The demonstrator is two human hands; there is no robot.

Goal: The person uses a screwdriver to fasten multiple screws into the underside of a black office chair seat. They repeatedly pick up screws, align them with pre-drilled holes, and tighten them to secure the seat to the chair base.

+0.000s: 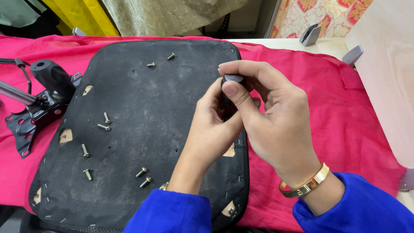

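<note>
Hands meet at frame centre: your left hand [211, 125] and right hand [267, 116] both pinch a small black cylindrical part [230, 88] above the black seat underside [142, 99]. Loose screws [103, 127] lie scattered left of them; a black metal chair mechanism [39, 99] sits at far left on the pink cloth [345, 112].

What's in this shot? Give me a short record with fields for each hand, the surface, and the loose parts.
left hand: grips small black tool from below
right hand: pinches the tool's top
surface: upturned black seat pad on pink cloth
loose parts: screws scattered over the pad
left of pad: black metal chair mechanism
right wrist: gold bracelet
</note>
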